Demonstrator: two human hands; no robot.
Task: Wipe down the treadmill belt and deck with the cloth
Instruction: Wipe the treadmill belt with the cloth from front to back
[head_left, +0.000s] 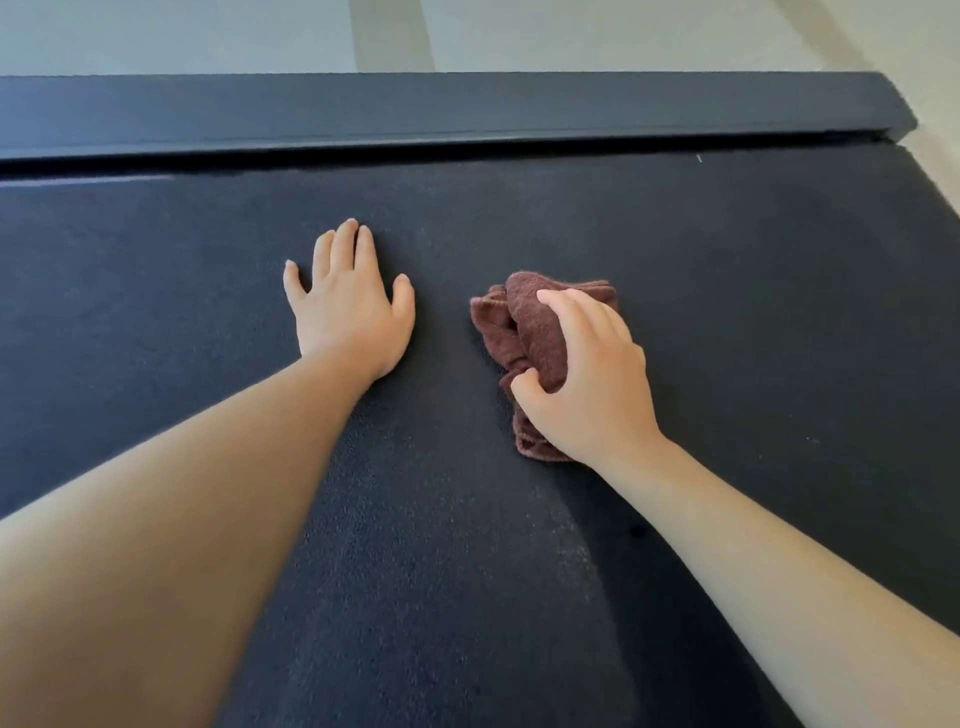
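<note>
Dark treadmill belt (727, 312), mid-width: right hand (587, 384), fingers curled, grips bunched brown cloth (530, 332) (soft, light, best held by its gathered top); left hand (348, 306) rests flat, fingers straight.

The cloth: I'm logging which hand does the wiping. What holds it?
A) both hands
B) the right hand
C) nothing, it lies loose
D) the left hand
B: the right hand grips the bunched brown cloth on the belt, while the left hand lies flat beside it, not touching.
</note>
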